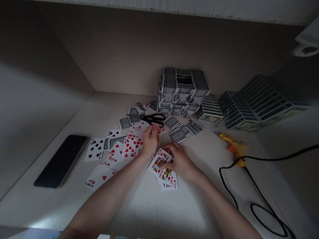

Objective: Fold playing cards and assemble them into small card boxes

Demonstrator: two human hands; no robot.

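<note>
My right hand (180, 161) is curled over a small fan of face cards, its thumb lying on the king of diamonds (159, 161). Under the king, the queen and jack of diamonds (171, 187) stick out toward me. Just left of it, my left hand (151, 141) is closed with its fingers pressed together; what is in them, if anything, is hidden. Black-handled scissors (152, 118) lie right beyond its fingertips, blades pointing left. Face-up red cards (132, 146) spread beside my left wrist, and face-down cards (178, 134) lie beyond my right hand.
A box-like structure made of playing cards (184, 88) stands against the back wall. Stacked striped boxes (259, 103) are at the right. A yellow glue gun (233, 146) with a looping black cord (254, 157) lies right of my arm. A phone (61, 161) rests at the left.
</note>
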